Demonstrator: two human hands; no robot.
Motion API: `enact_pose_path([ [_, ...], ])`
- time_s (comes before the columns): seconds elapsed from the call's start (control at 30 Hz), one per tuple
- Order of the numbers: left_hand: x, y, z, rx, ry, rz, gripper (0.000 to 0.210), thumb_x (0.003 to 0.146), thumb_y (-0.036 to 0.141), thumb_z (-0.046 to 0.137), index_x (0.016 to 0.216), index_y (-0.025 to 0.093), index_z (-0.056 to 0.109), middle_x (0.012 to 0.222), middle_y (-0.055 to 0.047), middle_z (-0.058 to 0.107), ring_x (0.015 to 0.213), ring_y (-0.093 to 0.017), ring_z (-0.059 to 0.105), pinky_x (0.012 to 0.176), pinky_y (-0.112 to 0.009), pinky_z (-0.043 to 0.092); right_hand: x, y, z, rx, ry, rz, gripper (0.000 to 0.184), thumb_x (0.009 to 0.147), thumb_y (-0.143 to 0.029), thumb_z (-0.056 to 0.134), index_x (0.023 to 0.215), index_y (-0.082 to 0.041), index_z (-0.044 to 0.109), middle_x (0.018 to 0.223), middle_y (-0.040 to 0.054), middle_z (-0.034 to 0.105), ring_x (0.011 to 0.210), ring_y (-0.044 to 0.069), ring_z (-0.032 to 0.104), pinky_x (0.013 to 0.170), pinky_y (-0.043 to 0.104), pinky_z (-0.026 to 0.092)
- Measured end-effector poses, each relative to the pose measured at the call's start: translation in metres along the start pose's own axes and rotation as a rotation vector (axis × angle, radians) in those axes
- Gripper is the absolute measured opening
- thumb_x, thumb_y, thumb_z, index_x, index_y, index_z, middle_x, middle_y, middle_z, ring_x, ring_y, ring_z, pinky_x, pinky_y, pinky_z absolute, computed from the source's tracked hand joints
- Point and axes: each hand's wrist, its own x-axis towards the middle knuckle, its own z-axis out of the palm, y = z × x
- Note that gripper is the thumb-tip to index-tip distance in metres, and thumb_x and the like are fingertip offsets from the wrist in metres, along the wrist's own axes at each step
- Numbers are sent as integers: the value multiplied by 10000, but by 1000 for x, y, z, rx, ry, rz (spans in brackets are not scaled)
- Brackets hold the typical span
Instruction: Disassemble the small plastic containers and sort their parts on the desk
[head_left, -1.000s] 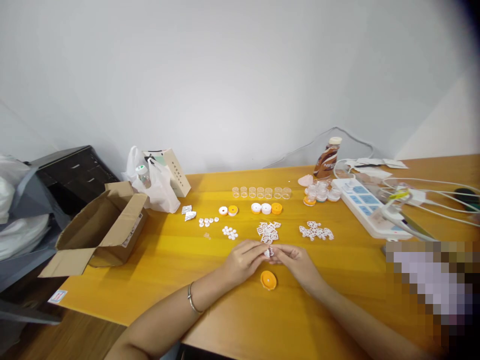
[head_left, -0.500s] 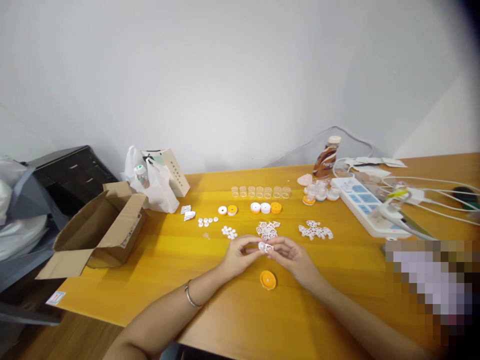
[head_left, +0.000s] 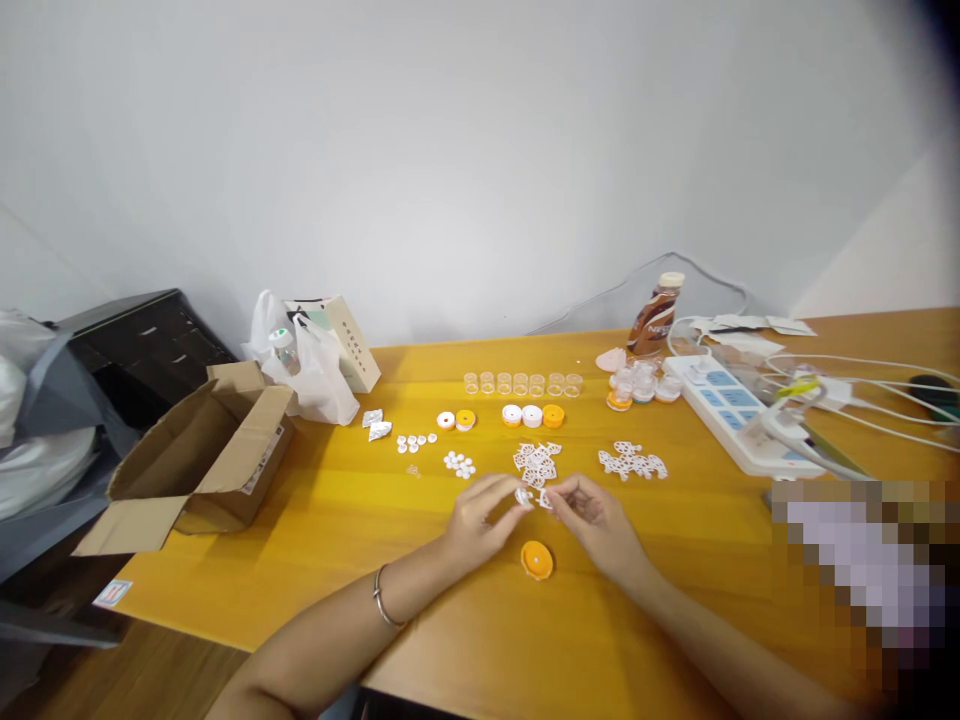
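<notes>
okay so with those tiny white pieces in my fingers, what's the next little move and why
Probably bring the two hands back together and seat the left hand's white piece into the one in the right hand. The pieces are pinched just apart above the table, and the orange cap sits open right below.

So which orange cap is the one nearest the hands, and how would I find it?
Start at the yellow wooden table and find the two hands meeting near its front middle, the left hand and the right hand. The orange cap lies just below them, toward the near edge. Unlike the other orange caps lined up in the far row, it sits alone.
</notes>
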Motion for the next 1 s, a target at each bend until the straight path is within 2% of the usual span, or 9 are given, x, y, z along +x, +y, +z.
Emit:
enact_pose_path([
  [0.1, 2, -8, -4, 2, 114, -71, 208, 833, 218, 548, 1025, 164, 607, 947, -81, 654, 888, -166, 604, 826, -303, 491, 10, 10, -14, -54, 124, -5, 313, 747, -507, 587, 731, -198, 537, 679, 18, 599, 650, 156, 559, 629, 287, 457],
  [0.2, 3, -13, -5, -47, 113, -151, 231, 847, 249, 524, 1046, 166, 606, 980, -85, 654, 894, -165, 606, 781, -284, 512, 23, 15, -28, -155, 210, 5, 307, 732, -498, 590, 760, -194, 556, 698, 32, 615, 645, 165, 567, 629, 303, 464],
  [0.4, 0, -14, 2, -110, 21, -192, 293, 859, 267, 499, 1115, 163, 593, 964, -82, 660, 845, -151, 615, 744, -260, 523, 33, 19, -31, -355, 139, 9, 240, 714, -445, 568, 725, -205, 577, 667, 29, 634, 609, 175, 588, 609, 313, 476],
  [0.57, 1, -16, 3, -95, -5, -197, 328, 863, 281, 482, 1146, 156, 592, 902, -83, 656, 794, -152, 601, 726, -263, 511, 32, 22, -26, -400, 89, -3, 223, 725, -434, 544, 728, -214, 578, 657, 23, 636, 603, 175, 591, 597, 305, 477],
  [0.73, 3, -14, 4, -124, -28, -243, 340, 860, 305, 486, 1143, 156, 600, 906, -80, 658, 792, -155, 597, 750, -268, 496, 31, 20, -25, -423, 83, -18, 295, 731, -503, 540, 767, -212, 575, 616, 3, 602, 546, 156, 555, 533, 279, 445],
  [0.83, 4, -12, 6, -215, -13, -322, 352, 853, 321, 503, 1158, 164, 580, 937, -75, 657, 822, -156, 596, 791, -278, 478, 30, 19, -25, -429, 121, -48, 314, 745, -523, 540, 789, -212, 546, 572, -21, 549, 507, 142, 513, 490, 263, 409],
  [0.93, 5, -11, 7, -389, 15, -422, 373, 832, 337, 547, 1161, 159, 538, 870, -57, 648, 798, -142, 592, 794, -267, 460, 25, 15, -23, -390, 187, -86, 291, 783, -505, 517, 791, -214, 509, 562, -33, 500, 502, 136, 482, 474, 253, 390],
  [1.0, 5, -11, 8, -521, -1, -458, 359, 814, 347, 579, 1114, 156, 525, 813, -40, 632, 785, -134, 588, 787, -256, 446, 19, 9, -18, -345, 154, -120, 267, 812, -478, 497, 814, -212, 522, 617, -14, 532, 551, 143, 506, 506, 256, 413],
])
